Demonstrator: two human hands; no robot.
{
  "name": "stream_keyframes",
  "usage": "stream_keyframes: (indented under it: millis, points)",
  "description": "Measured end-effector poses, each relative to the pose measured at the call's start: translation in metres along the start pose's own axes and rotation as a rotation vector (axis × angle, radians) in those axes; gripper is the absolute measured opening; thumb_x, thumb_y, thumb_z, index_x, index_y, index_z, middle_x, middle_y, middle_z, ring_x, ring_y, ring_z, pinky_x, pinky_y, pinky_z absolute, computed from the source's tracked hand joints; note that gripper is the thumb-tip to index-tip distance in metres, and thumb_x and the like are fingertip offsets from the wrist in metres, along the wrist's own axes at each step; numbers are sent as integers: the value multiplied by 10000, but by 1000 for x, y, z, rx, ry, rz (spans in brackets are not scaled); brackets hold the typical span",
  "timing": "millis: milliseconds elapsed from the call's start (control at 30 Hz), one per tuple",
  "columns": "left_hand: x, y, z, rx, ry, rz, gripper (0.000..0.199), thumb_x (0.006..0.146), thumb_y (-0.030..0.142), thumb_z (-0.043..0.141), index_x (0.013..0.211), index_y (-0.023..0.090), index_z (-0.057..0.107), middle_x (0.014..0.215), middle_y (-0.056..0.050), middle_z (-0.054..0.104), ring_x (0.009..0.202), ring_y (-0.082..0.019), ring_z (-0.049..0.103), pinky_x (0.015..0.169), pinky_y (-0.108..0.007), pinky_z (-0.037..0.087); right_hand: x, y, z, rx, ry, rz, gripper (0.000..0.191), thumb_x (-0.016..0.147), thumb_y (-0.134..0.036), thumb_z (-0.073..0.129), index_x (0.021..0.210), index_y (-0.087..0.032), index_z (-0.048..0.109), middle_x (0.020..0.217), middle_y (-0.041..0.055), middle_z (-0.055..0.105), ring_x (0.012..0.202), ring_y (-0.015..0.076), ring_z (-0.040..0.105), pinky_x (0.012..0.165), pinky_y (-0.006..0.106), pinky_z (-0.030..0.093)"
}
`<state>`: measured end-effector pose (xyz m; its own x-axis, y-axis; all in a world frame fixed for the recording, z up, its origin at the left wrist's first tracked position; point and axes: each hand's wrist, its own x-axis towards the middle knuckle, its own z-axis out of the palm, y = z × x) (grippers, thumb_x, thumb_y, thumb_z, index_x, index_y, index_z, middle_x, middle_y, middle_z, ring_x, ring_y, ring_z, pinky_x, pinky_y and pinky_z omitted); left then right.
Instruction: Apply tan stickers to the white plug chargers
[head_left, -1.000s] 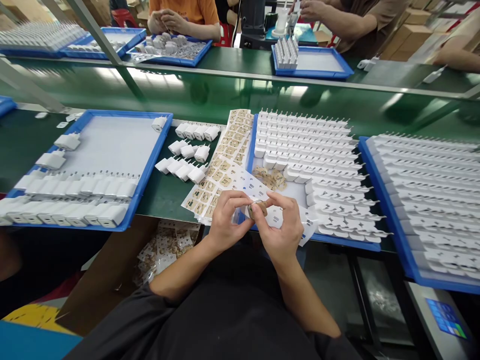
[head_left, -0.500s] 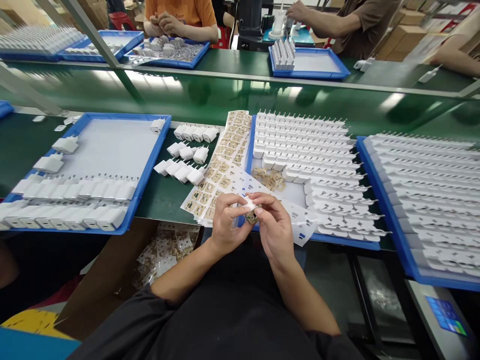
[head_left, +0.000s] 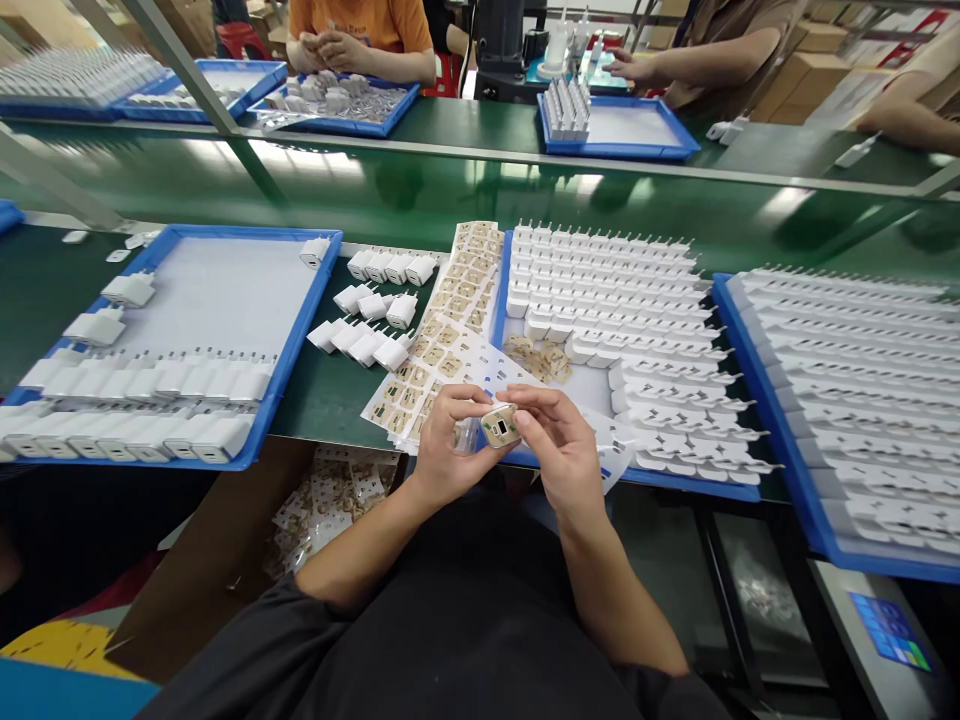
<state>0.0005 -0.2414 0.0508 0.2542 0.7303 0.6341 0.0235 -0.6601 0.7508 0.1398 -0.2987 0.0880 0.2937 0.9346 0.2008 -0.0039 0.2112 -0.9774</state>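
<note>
Between both hands is a white plug adapter (head_left: 500,427), its end face covered by a tan piece with a dark port opening and turned up toward me. My left hand (head_left: 448,450) grips its left side with thumb and fingers. My right hand (head_left: 559,445) pinches it from the right, the thumb at the face's edge. Beneath and behind the hands lie sheets of tan stickers (head_left: 442,345). Several loose white adapters (head_left: 367,342) stand left of the sheets. A blue tray (head_left: 592,385) of adapter rows, with a pile of tan pieces (head_left: 538,358), is behind my right hand.
Another blue tray (head_left: 217,290) with adapters is at the left, and a full one (head_left: 806,500) at the right. A cardboard box (head_left: 195,560) of scraps sits below the table edge. Across a rail (head_left: 480,155), other people work beside more trays.
The adapter has been turned so its tan face shows more fully. My right hand has shifted slightly right. Across the table, a person's arm has moved lower beside the bottles.
</note>
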Motion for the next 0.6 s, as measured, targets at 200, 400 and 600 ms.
stream_keyframes:
  millis: [200,400,600]
  points:
    - [2,3,-5,-43,-51,-192,362,821,276,788,1098,247,557,1103,-61,618,1021,-195,661,755,-288,575,2,-7,-5,-504,-55,-595,210,886,-104,670,996,-282,691,1101,46,749,1097,230,658,965,431,539]
    - [9,-6,-19,117,-29,-288,392,794,315,813,1098,241,578,1092,-57,643,1003,-206,640,796,-312,535,15,9,-24,-522,212,-359,69,948,-232,609,984,-247,666,880,30,719,825,199,683,780,366,571]
    - [25,-9,-68,325,-13,-261,476,832,249,734,1279,250,569,1150,-65,663,1017,-207,652,797,-303,551,41,42,-52,-1195,164,-267,377,966,-352,505,1263,-166,645,1256,173,692,1143,334,643,978,521,526]
